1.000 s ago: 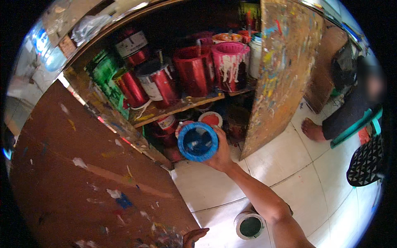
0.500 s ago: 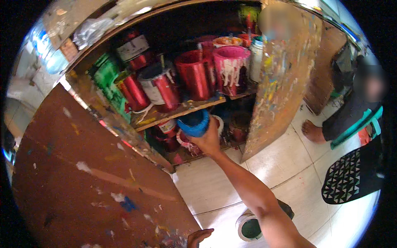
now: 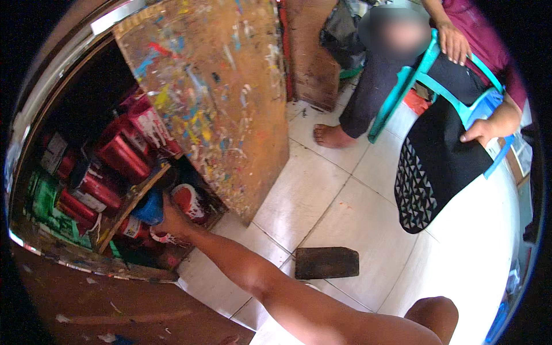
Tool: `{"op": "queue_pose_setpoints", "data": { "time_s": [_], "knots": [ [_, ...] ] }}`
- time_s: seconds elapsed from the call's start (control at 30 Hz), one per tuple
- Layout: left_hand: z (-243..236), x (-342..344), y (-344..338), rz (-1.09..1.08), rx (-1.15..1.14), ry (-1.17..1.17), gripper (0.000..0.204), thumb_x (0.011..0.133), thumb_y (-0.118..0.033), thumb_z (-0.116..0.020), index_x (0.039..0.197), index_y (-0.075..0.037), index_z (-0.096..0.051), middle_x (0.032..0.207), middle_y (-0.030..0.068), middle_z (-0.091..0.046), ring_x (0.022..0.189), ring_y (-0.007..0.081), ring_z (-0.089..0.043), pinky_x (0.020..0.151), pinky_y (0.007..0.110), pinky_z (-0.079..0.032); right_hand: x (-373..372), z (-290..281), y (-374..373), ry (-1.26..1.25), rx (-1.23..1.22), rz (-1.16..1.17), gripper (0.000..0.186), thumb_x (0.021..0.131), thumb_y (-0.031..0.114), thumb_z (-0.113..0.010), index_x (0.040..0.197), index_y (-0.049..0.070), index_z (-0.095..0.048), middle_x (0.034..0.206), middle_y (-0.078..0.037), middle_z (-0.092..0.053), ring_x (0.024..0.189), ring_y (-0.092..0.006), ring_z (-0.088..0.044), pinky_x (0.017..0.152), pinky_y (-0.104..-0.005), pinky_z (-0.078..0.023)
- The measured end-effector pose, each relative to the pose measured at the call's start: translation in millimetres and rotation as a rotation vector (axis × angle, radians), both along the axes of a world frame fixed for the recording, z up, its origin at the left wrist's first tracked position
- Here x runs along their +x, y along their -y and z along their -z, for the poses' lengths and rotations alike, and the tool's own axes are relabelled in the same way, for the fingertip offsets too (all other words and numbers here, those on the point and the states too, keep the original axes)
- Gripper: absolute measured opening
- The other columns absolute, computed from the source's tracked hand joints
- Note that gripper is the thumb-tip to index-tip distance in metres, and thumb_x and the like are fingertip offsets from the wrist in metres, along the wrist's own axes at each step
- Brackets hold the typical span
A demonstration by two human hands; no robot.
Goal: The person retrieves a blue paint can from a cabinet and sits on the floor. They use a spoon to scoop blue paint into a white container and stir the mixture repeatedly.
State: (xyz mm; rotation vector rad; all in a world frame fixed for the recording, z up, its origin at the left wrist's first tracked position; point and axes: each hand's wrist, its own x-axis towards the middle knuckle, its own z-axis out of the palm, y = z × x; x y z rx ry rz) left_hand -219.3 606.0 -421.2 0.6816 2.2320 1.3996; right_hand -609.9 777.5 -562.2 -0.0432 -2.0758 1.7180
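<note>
In the head view, we see the bare right arm [image 3: 259, 273] enter from the lower right edge and stretch, with only a slight bend at the elbow, toward the cabinet's lower compartment. The right hand [image 3: 175, 223] is inside the compartment's open front, below the front edge of the wooden upper shelf [image 3: 135, 200], its back turned partly toward us. Its fingers curve closely around the right side of a blue, round, paint-coated container [image 3: 149, 208]; we take the grip to be closed on it, though the far side is hidden. The container is in the lower compartment, near the shelf's front edge; we cannot tell whether it rests on anything. Just below the hand we see the pale rim of a paint-streaked can [image 3: 164, 236], and to its right a round can with red and white paint [image 3: 190, 202]. The left hand is out of view, so we cannot tell its grip.

On the upper shelf stand red metallic cans [image 3: 122, 154], beside the paint-spattered wooden door [image 3: 213, 103]. A dark rectangular block [image 3: 326, 263] lies on the white tiled floor [image 3: 313, 195]. At the upper right, another person's hand [image 3: 487, 129] holds a black piece patterned with pale triangles [image 3: 418, 192], near a teal plastic chair [image 3: 399, 92].
</note>
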Motion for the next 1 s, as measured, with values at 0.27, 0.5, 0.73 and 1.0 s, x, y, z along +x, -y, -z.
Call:
{"op": "queue_pose_setpoints", "data": {
  "time_s": [0.27,0.5,0.73,1.0],
  "knots": [
    [-12.4,22.2,-16.0,0.049,-0.036,-0.132,0.055,0.099,-0.01,-0.065,0.146,0.006,-0.04,0.143,0.0208,-0.048,0.134,0.0342,-0.048,0.112,0.048,-0.039,234.9,-100.1,-101.3,0.064,0.5,-0.355,0.023,0.086,0.024,-0.071,0.092,0.002,-0.069,0.076,-0.024,-0.068,0.081,-0.0421,-0.069,0.072,-0.0515,-0.054],
    [-42.7,54.4,-71.4,0.302,0.037,-0.109,0.038,0.096,0.0,-0.06,0.132,0.003,-0.051,0.126,0.0178,-0.058,0.119,0.0297,-0.056,0.105,0.042,-0.044,669.9,-147.3,-283.5,-0.013,-0.23,1.28,0.024,0.1,0.027,-0.066,0.097,0.006,-0.055,0.078,-0.001,-0.052,0.066,-0.0139,-0.049,0.059,-0.0283,-0.043],
    [-45.3,99.4,-161.4,0.557,0.133,-0.049,0.024,0.087,0.007,-0.066,0.11,0.003,-0.061,0.099,0.0124,-0.074,0.096,0.0196,-0.072,0.091,0.032,-0.054,755.0,48.8,-352.0,0.2,-1.063,1.124,0.121,0.075,0.071,-0.077,0.162,0.008,-0.021,0.16,-0.023,-0.027,0.143,-0.0402,-0.038,0.107,-0.0551,-0.042],
    [-39.1,110.9,-182.3,0.476,0.052,-0.078,0.019,0.09,0.0,-0.071,0.108,0.001,-0.066,0.092,0.0108,-0.076,0.088,0.0177,-0.074,0.082,0.03,-0.057,773.1,135.1,-397.7,0.3,-1.164,1.21,0.053,0.093,0.042,-0.072,0.13,0.006,-0.059,0.117,-0.016,-0.066,0.103,-0.0297,-0.065,0.083,-0.0419,-0.054]
  ]
}}
